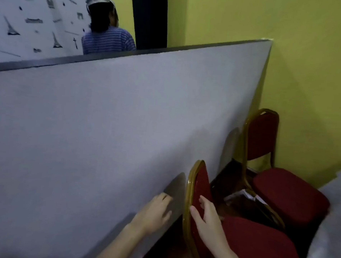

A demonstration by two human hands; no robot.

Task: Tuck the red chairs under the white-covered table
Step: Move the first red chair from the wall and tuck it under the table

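Two red chairs with gold frames stand along a grey partition. The near red chair (258,246) has its backrest against the panel; the far red chair (285,189) stands by the yellow wall. My right hand (206,214) lies on the front of the near chair's backrest, thumb at the gold frame, fingers spread. My left hand (156,211) is behind that backrest, next to the partition, fingers curled and holding nothing that I can see. The white-covered table (331,228) shows only as a white cloth edge at the lower right.
The tall grey partition (106,125) fills the left and middle. Behind it a person in a striped shirt (107,39) stands with their back to me near a patterned wall. A yellow wall (308,77) closes the corner. Dark floor with some paper (241,195) lies between the chairs.
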